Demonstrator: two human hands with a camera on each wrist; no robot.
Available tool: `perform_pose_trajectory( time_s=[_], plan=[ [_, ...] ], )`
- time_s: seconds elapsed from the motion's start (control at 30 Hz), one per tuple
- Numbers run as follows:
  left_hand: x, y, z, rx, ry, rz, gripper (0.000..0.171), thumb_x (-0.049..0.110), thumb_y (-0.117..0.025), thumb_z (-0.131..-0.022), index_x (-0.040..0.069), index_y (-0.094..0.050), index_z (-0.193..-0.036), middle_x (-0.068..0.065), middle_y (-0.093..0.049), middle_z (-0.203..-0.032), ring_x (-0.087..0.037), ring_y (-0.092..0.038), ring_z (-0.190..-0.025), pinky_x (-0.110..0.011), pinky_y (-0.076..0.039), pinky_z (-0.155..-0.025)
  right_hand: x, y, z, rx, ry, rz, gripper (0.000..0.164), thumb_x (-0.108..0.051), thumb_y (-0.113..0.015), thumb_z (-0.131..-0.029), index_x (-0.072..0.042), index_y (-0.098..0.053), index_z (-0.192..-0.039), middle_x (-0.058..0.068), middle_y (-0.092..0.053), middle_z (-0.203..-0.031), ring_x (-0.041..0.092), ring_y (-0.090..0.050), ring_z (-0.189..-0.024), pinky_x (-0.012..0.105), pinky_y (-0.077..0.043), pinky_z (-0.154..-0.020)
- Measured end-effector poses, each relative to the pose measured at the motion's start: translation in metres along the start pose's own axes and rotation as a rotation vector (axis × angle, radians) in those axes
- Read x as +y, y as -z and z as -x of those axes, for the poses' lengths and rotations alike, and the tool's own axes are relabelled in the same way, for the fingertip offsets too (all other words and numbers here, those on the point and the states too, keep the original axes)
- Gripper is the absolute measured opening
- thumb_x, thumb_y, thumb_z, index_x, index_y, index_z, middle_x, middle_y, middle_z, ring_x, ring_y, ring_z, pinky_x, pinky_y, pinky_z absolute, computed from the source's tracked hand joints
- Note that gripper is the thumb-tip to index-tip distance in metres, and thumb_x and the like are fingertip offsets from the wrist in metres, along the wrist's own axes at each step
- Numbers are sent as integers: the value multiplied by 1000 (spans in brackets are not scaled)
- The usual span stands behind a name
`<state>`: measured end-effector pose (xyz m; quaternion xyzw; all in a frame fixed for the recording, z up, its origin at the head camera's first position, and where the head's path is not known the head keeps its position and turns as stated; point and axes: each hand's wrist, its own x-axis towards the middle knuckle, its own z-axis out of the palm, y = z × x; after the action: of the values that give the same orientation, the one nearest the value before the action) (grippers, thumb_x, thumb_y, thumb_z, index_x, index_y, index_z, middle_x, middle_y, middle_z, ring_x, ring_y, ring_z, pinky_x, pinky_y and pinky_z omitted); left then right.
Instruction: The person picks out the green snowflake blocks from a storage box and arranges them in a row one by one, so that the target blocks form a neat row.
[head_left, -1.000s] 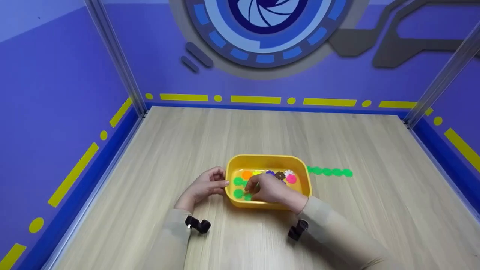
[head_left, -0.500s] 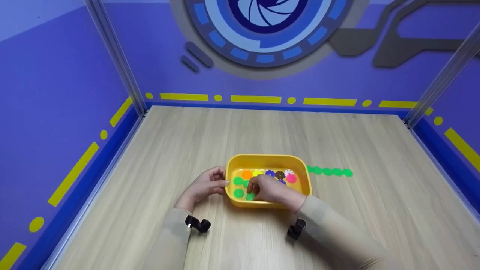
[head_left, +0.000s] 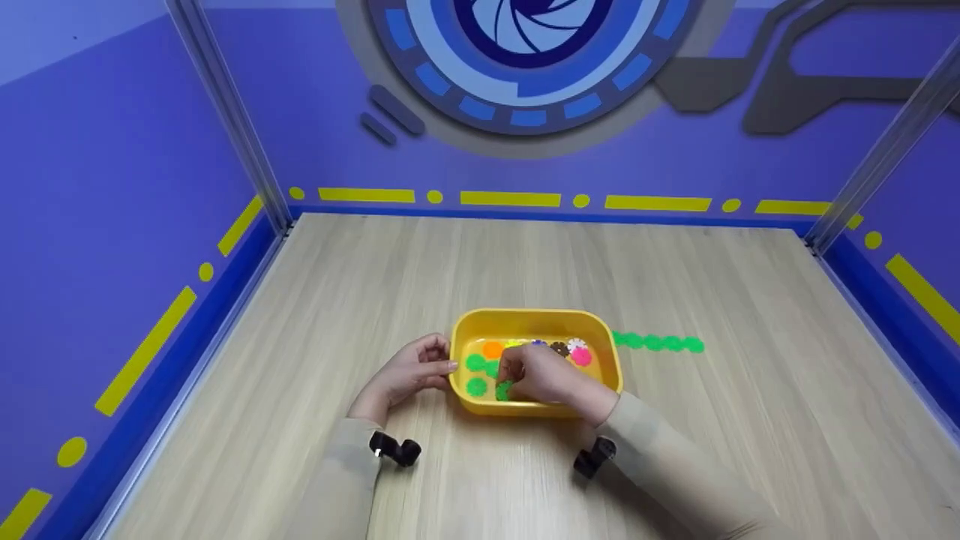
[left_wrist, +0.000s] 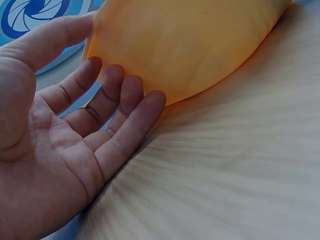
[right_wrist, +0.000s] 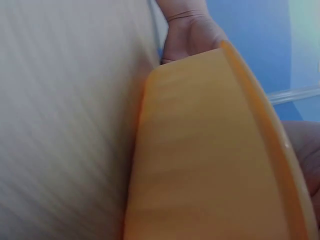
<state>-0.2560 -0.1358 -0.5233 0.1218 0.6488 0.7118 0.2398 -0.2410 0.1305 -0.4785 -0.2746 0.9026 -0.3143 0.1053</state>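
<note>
A yellow plastic bin (head_left: 536, 409) stands on the table. My left hand (head_left: 405, 375) holds its left end, fingertips against the outer wall and thumb at the rim; in the left wrist view the bin wall (left_wrist: 190, 45) meets these curled fingers. My right hand (head_left: 544, 375) reaches inside over the front rim, thumb and fingers pinching a green notched disc (head_left: 503, 390) near the bin floor. Other green discs (head_left: 476, 387) lie left of it. In the right wrist view the bin's front wall (right_wrist: 205, 145) hides most of that hand.
Along the bin's back lie an orange disc (head_left: 493, 350), a brown disc (head_left: 559, 349), a white disc (head_left: 576, 346) and a pink disc (head_left: 581, 357). A chain of joined green discs (head_left: 660, 343) extends right from the bin on the wooden table (head_left: 712, 285). Blue walls surround the table.
The green disc at my right fingertips has shifted slightly right and tilted. The right hand has moved a little within the bin. My left hand and the bin stay put.
</note>
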Motion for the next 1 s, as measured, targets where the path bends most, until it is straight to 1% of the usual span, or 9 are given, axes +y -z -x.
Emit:
perform_pose_trajectory(
  time_s=[0.1,0.2,0.3,0.47,0.6,0.7,0.8,0.93,1.0],
  plan=[
    [0,0,0,4,0,8,22,4,-68,-94,9,-51,-106,-2,-59,-98,-16,-68,-89,-32,-64,-78,0,4,3,0,-38,-17,18,2,-77,-79,-12,-75,-90,-1,-67,-80,11,-58,-76,27,-53,-72],
    [1,-1,1,11,7,1,22,4,-68,-94,9,-51,-107,-2,-59,-99,-16,-68,-90,-31,-64,-79,-1,9,7,0,-85,-43,17,0,-76,-82,-13,-77,-93,-3,-68,-80,13,-58,-77,28,-53,-72],
    [1,-1,1,20,15,-7,22,5,-69,-94,9,-51,-107,-2,-59,-99,-16,-68,-90,-31,-64,-79,-1,16,11,12,-99,-77,15,-1,-78,-84,-12,-78,-95,-2,-69,-82,15,-59,-78,28,-55,-73],
    [2,0,1,10,9,-2,23,6,-70,-94,8,-51,-107,-2,-58,-99,-15,-68,-90,-30,-63,-79,4,27,20,45,-120,-99,15,-6,-80,-85,-15,-79,-98,-2,-72,-87,16,-62,-83,30,-55,-77],
    [2,0,1,7,5,5,23,5,-70,-94,7,-51,-107,-2,-58,-99,-15,-68,-90,-30,-63,-79,11,34,27,77,-81,-139,17,-4,-80,-84,-9,-78,-100,4,-75,-91,16,-65,-85,30,-57,-78],
    [1,0,0,9,11,3,23,5,-69,-94,8,-51,-107,-2,-58,-99,-15,-68,-89,-30,-63,-78,15,38,32,92,-61,-195,18,-2,-79,-85,-2,-76,-102,13,-76,-96,18,-69,-83,27,-59,-76],
    [0,0,0,9,15,1,21,5,-69,-95,8,-51,-107,-1,-58,-99,-14,-68,-88,-30,-63,-78,19,42,36,103,-59,-263,19,1,-77,-86,3,-75,-104,19,-75,-98,20,-71,-79,25,-61,-73],
    [-1,1,-1,2,6,-6,20,5,-67,-96,7,-51,-106,-1,-57,-98,-14,-67,-88,-29,-63,-78,24,48,41,111,-89,-331,19,2,-74,-87,5,-74,-105,18,-72,-94,22,-73,-77,30,-64,-73],
    [0,0,-1,0,2,-12,19,5,-67,-96,7,-51,-106,-1,-57,-98,-14,-67,-88,-29,-62,-77,26,53,44,114,-132,-346,19,0,-75,-87,3,-74,-106,15,-71,-93,21,-74,-77,33,-64,-74]
  ],
)
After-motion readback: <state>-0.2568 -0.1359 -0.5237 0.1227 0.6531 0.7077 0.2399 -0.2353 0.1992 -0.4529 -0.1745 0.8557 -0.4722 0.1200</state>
